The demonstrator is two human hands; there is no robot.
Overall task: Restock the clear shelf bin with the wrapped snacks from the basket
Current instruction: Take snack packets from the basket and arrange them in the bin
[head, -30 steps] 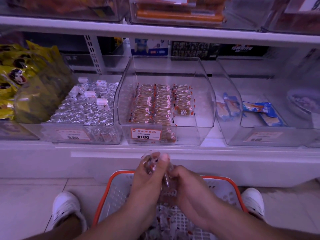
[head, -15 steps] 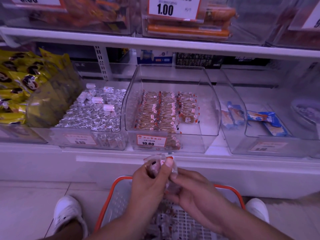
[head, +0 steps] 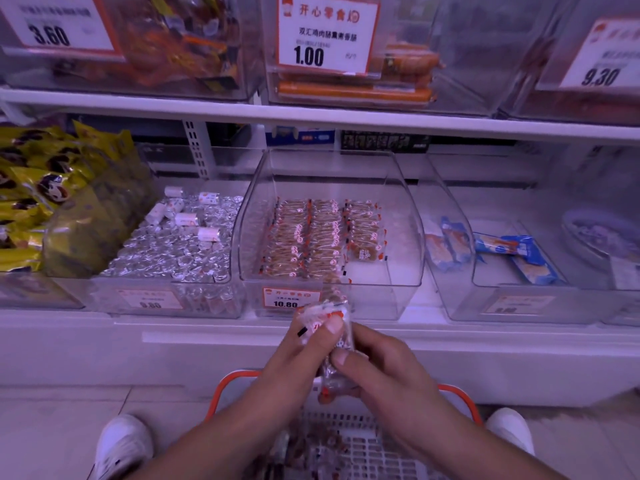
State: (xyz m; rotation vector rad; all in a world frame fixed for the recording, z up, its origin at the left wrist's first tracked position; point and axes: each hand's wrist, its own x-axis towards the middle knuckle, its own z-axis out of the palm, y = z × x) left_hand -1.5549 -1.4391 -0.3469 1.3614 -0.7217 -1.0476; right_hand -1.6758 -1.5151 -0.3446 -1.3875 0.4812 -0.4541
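Observation:
The clear shelf bin (head: 408, 216) stands in the middle of the lower shelf, with neat rows of brown wrapped snacks (head: 311, 237) inside and bare floor at its right. My left hand (head: 294, 358) and my right hand (head: 377, 372) are together below the bin's front, both gripping a bundle of clear-wrapped snacks (head: 329, 323). The left thumb presses on the top packet, and the right thumb pinches the stack lower down. The orange-rimmed white basket (head: 460, 396) sits on the floor under my arms, with more loose packets in it.
A bin of silver-wrapped sweets (head: 173, 251) stands left of the target bin, yellow bags (head: 41, 202) further left. Right of it is a clear bin with blue packets (head: 512, 251). The upper shelf edge (head: 311, 117) overhangs. My white shoes (head: 121, 445) flank the basket.
Both hands have risen with the snack bundle from inside the basket to just below the bin's front. The view has tilted upward, showing more of the top shelf.

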